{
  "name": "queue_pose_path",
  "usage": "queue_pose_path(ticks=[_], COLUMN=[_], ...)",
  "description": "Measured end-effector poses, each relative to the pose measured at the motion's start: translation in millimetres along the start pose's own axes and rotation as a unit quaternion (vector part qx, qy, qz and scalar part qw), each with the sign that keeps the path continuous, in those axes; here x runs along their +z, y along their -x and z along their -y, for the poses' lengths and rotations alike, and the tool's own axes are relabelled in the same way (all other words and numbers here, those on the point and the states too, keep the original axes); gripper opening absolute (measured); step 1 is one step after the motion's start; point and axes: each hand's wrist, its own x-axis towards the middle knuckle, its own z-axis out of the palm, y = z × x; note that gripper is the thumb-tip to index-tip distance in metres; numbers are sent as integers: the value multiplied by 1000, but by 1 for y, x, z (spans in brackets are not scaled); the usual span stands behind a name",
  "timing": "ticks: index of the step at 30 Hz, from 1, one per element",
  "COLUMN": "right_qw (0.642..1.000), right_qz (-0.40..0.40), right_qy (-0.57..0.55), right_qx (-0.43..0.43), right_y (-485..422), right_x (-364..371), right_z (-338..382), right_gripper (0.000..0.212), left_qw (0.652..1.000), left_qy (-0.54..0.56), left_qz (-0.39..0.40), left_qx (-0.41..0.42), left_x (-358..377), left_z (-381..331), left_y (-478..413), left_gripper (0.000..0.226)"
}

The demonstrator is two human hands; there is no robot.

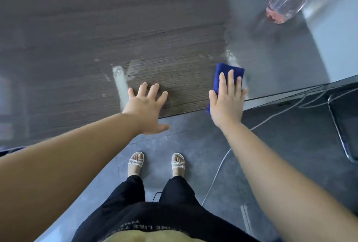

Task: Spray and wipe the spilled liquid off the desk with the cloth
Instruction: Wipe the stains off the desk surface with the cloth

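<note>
My right hand (pixel 227 99) lies flat with straight fingers on a folded blue cloth (pixel 225 74), pressing it to the dark wood-grain desk (pixel 116 34) near the front edge. My left hand (pixel 146 107) rests flat on the desk to the left, fingers spread, holding nothing. Pale wet streaks of liquid (pixel 121 85) lie left of my left hand, and another wet patch (pixel 232 58) shows just beyond the cloth. A clear spray bottle (pixel 286 1) with pink liquid and a red top stands at the far right of the desk.
The desk's front edge runs just under my palms. Below it is a grey floor (pixel 193 141) with white cables (pixel 219 174) and a dark chair base (pixel 342 125) at the right. My feet in white sandals stand close to the desk.
</note>
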Motion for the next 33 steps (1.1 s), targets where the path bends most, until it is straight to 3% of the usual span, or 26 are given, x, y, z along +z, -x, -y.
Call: queue_pose_path(ticks=[4,10,16,21,27,33], right_qw=[971,965,902,850,877,845], right_qz=[41,74,134,75,-25,-80], right_qy=[40,97,131,160,108,70], right_qx=[-232,-234,-389,-497,-467,-525], right_y=[18,-26,-47,-62,-40,-14], right_x=[3,-29,-41,-36,-11,21], right_z=[-13,-70,-91,-106,-80,-3], right_gripper=[60,62,93,83,91,88], left_qw=[1000,999,998,997,996,993], left_qy=[-10,19,53,54,66,102], left_qz=[1,4,3,-8,-27,-54], left_qx=[-24,-43,-47,-53,-51,-39], left_x=[4,2,3,17,22,17], left_z=[-6,-9,-8,-10,-10,-1], left_y=[0,2,3,7,7,10], left_gripper=[108,110,111,114,114,97])
